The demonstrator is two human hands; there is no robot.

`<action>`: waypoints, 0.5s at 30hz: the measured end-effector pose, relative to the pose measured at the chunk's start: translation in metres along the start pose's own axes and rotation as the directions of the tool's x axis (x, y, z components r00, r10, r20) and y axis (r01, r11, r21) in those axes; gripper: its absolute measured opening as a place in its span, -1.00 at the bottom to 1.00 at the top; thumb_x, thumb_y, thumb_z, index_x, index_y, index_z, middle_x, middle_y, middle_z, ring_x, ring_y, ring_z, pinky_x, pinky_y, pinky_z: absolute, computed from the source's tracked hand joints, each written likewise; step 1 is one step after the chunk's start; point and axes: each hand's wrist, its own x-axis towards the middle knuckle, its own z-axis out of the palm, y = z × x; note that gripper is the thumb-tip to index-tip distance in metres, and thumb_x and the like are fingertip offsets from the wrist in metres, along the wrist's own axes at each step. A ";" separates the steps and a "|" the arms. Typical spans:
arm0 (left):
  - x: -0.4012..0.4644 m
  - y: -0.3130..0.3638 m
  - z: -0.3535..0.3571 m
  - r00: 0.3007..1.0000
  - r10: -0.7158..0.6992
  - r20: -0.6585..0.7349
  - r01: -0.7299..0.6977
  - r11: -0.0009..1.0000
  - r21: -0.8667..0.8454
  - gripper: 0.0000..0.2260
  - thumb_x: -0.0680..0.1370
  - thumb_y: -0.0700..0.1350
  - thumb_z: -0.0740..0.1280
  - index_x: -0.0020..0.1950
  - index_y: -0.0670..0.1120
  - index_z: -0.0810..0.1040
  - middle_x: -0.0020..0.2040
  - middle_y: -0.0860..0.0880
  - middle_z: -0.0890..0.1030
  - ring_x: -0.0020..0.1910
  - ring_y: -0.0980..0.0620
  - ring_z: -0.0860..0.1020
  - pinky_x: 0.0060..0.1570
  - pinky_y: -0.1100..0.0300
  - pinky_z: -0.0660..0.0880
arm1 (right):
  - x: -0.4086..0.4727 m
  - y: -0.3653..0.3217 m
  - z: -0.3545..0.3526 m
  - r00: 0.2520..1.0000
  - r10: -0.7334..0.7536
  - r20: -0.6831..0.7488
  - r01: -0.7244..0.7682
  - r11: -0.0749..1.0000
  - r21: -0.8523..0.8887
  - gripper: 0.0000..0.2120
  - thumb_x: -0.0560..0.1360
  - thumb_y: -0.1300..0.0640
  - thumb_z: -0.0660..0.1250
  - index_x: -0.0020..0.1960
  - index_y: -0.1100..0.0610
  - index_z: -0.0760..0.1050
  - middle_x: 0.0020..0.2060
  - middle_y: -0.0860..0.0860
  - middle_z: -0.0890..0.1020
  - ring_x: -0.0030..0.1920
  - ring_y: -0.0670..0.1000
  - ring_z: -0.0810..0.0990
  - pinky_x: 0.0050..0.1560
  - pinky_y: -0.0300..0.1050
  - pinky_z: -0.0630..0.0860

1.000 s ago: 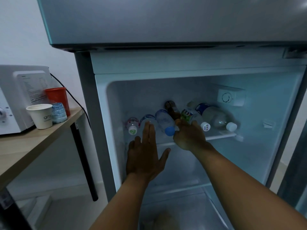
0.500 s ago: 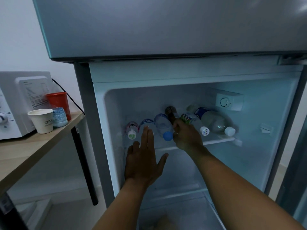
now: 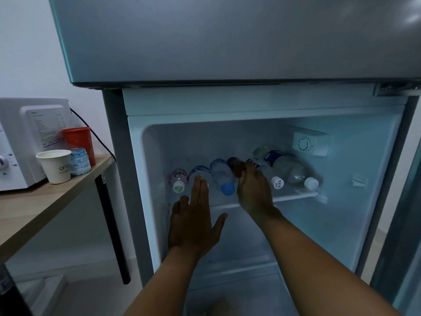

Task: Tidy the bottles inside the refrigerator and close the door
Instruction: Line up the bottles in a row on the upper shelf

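Several plastic bottles lie on their sides on the refrigerator shelf point(image 3: 293, 197), caps toward me. A pink-labelled bottle point(image 3: 179, 179) is leftmost, then a blue-labelled one point(image 3: 200, 171) and a clear bottle with a blue cap point(image 3: 222, 176). My right hand point(image 3: 254, 190) is closed around a dark brown bottle point(image 3: 234, 164) in the middle of the row. To its right lie a white-capped bottle point(image 3: 273, 179) and a large clear bottle point(image 3: 293, 172). My left hand point(image 3: 196, 222) is flat and open, fingertips just in front of the blue-labelled bottle.
The refrigerator door point(image 3: 405, 236) stands open at the right edge. The closed freezer door point(image 3: 227, 37) is above. At left, a wooden table point(image 3: 41, 206) carries a white microwave point(image 3: 22, 137), a paper cup point(image 3: 55, 166), a red cup point(image 3: 79, 142) and a small crushed bottle point(image 3: 79, 161).
My right hand has moved deeper into the shelf and closed around the dark bottle. My left hand stays flat in about the same place. The camera has tilted up slightly.
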 end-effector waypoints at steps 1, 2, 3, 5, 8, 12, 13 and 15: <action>0.000 -0.001 0.001 1.000 0.002 -0.004 -0.002 1.000 0.008 -0.19 0.52 0.37 0.12 0.58 -0.05 -0.10 0.62 -0.04 0.05 0.16 -0.14 0.52 0.09 -0.01 0.51 | 0.004 0.002 0.003 0.995 0.057 0.079 -0.057 0.998 -0.005 -0.76 0.58 0.33 0.13 0.23 0.31 0.39 -0.01 0.32 0.59 -0.03 0.31 0.58 -0.13 0.00 0.40; 0.000 -0.001 0.001 1.000 0.004 -0.003 -0.004 1.000 0.016 -0.18 0.52 0.37 0.11 0.58 -0.06 -0.09 0.62 -0.04 0.05 0.17 -0.14 0.52 0.10 0.00 0.51 | 0.007 0.003 0.004 0.984 0.098 0.147 -0.097 0.995 -0.016 -0.72 0.59 0.32 0.12 0.28 0.29 0.36 0.04 0.30 0.59 0.03 0.29 0.58 -0.09 -0.01 0.41; 0.000 -0.002 0.001 1.000 0.005 0.003 -0.005 1.000 0.023 -0.19 0.52 0.38 0.10 0.58 -0.06 -0.09 0.63 -0.04 0.03 0.18 -0.14 0.51 0.12 0.00 0.50 | 0.010 0.004 0.004 0.976 0.117 0.183 -0.115 0.993 -0.019 -0.71 0.60 0.30 0.12 0.31 0.27 0.35 0.08 0.29 0.58 0.07 0.28 0.57 -0.05 -0.02 0.42; 0.000 -0.001 0.002 1.000 0.001 0.023 -0.002 0.999 0.037 -0.18 0.52 0.39 0.07 0.59 -0.07 -0.09 0.63 -0.04 -0.01 0.20 -0.13 0.49 0.15 0.00 0.48 | 0.011 0.004 0.002 0.969 0.137 0.205 -0.137 0.990 -0.012 -0.71 0.61 0.26 0.13 0.32 0.22 0.36 0.12 0.26 0.58 0.11 0.27 0.57 0.02 0.00 0.47; 0.000 -0.001 0.003 1.000 0.001 0.028 -0.003 0.999 0.054 -0.18 0.52 0.39 0.06 0.59 -0.07 -0.11 0.63 -0.05 -0.01 0.21 -0.13 0.49 0.15 0.00 0.48 | 0.007 0.004 0.000 0.974 0.156 0.167 -0.167 0.985 0.051 -0.76 0.63 0.17 0.13 0.26 0.17 0.42 0.08 0.22 0.58 0.07 0.24 0.58 -0.01 0.01 0.51; -0.003 -0.002 0.003 1.000 0.014 0.025 -0.015 0.998 0.061 -0.17 0.52 0.38 0.08 0.59 -0.09 -0.11 0.62 -0.08 0.03 0.17 -0.16 0.50 0.12 -0.02 0.49 | 0.003 0.005 -0.005 0.983 0.139 0.121 -0.152 0.983 0.099 -0.81 0.57 0.26 0.19 0.14 0.29 0.45 -0.02 0.26 0.60 -0.02 0.24 0.58 -0.17 -0.10 0.38; -0.003 -0.001 0.001 0.999 0.015 0.030 -0.017 0.998 0.059 -0.17 0.52 0.38 0.08 0.59 -0.08 -0.13 0.63 -0.08 0.02 0.18 -0.16 0.50 0.13 -0.02 0.48 | 0.003 0.005 -0.006 0.982 0.146 0.118 -0.158 0.982 0.101 -0.81 0.54 0.32 0.18 0.12 0.31 0.45 -0.05 0.27 0.60 -0.04 0.25 0.58 -0.19 -0.11 0.36; -0.002 -0.001 -0.001 0.999 0.015 0.049 -0.018 0.998 0.052 -0.17 0.53 0.38 0.07 0.59 -0.06 -0.18 0.63 -0.06 -0.04 0.22 -0.14 0.47 0.18 -0.02 0.46 | 0.004 0.005 -0.007 0.984 0.152 0.095 -0.163 0.980 0.117 -0.81 0.52 0.37 0.16 0.11 0.31 0.43 -0.09 0.28 0.59 -0.08 0.26 0.58 -0.22 -0.10 0.35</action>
